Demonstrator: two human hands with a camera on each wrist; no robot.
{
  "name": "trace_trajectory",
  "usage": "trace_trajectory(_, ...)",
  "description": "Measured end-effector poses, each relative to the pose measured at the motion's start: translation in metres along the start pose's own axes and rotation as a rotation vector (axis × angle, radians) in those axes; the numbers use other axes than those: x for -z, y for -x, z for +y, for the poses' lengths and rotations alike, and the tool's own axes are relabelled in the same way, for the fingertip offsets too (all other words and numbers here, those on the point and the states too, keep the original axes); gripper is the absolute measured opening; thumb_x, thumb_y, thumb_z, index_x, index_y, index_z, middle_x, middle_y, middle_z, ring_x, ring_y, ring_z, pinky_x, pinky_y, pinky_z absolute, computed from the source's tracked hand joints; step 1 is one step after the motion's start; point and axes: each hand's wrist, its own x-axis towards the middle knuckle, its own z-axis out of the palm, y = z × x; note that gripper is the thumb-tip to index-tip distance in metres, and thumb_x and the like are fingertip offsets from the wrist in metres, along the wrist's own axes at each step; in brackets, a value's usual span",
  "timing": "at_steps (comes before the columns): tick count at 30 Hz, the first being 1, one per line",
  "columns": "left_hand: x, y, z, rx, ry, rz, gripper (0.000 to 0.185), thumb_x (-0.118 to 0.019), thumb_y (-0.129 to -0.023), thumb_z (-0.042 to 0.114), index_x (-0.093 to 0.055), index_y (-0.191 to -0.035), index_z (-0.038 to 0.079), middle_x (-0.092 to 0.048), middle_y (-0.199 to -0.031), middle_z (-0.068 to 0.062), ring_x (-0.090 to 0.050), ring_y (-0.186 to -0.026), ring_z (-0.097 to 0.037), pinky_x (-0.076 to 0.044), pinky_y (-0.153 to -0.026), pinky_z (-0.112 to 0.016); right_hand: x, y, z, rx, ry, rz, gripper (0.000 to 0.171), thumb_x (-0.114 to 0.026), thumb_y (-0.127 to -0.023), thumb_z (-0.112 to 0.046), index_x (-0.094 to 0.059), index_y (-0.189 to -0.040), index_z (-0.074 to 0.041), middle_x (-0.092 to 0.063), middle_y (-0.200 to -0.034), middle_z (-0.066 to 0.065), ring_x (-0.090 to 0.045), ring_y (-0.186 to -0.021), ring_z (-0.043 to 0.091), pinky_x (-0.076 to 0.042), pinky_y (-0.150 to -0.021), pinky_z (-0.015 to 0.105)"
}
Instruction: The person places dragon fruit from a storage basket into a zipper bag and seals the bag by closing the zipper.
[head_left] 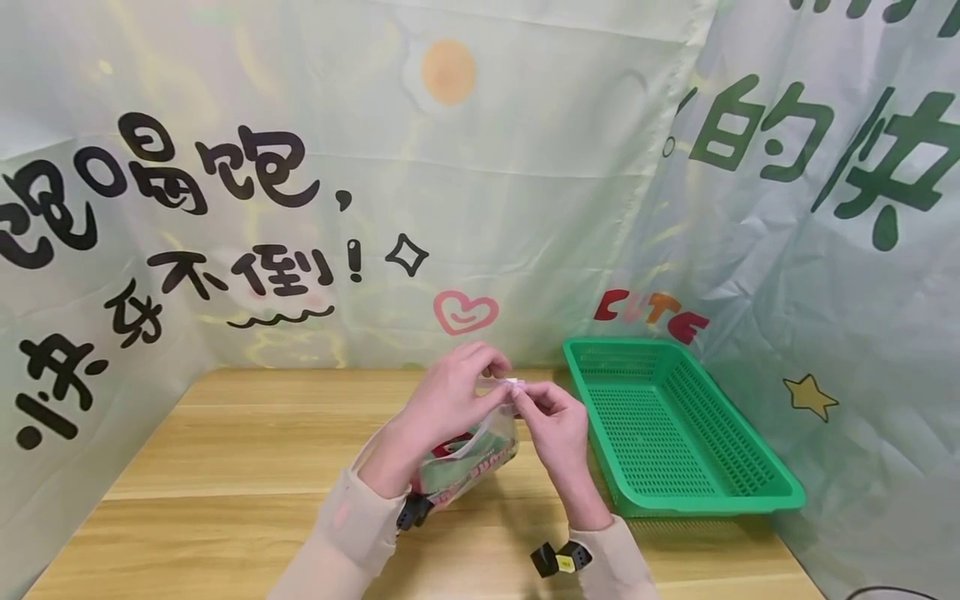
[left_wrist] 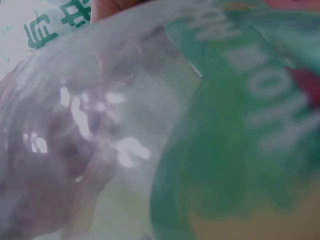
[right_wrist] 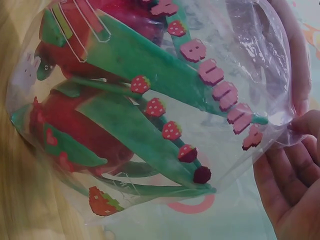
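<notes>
A clear plastic bag [head_left: 472, 458] printed with strawberries and pink letters holds red and green packets; it hangs just above the wooden table [head_left: 225, 467]. Both hands pinch its top edge near a small white strip: my left hand [head_left: 457, 392] from the left, my right hand [head_left: 551, 412] from the right. In the right wrist view the bag [right_wrist: 145, 115] fills the frame, and my right hand [right_wrist: 292, 170] holds its corner at the lower right. The left wrist view is blurred, with clear bag film [left_wrist: 105, 130] and a green packet [left_wrist: 240, 150] close up.
A green perforated plastic basket [head_left: 675, 425] sits on the table's right side, nothing visible in it. Printed curtains [head_left: 375, 183] close off the back and both sides. Bare table surface lies left of the hands.
</notes>
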Motion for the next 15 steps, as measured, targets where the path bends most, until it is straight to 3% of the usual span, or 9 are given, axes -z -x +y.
trace_trajectory(7, 0.002, 0.0017, -0.0035, 0.001, 0.042, -0.03, 0.009, -0.077, -0.096, 0.02, -0.074, -0.103, 0.016, -0.07, -0.102, 0.006, -0.067, -0.097, -0.013, -0.056, -0.085, -0.032, 0.0044, 0.0002, -0.0015, 0.021, -0.018, -0.071, 0.008, -0.073, -0.094, 0.003, -0.074, -0.096, 0.011, -0.077, -0.086, 0.001, -0.072, -0.074, 0.011, -0.062, -0.069, 0.03)
trace_trajectory(15, 0.0033, 0.001, -0.001, 0.02, 0.047, -0.063, 0.008, -0.076, -0.097, 0.02, -0.074, -0.103, 0.015, -0.071, -0.102, 0.006, -0.067, -0.097, -0.012, -0.056, -0.087, -0.033, 0.0102, 0.0002, -0.0017, 0.092, 0.038, -0.132, 0.01, -0.069, -0.098, 0.0, -0.075, -0.1, 0.008, -0.076, -0.09, 0.017, -0.072, -0.075, 0.011, -0.063, -0.072, 0.04)
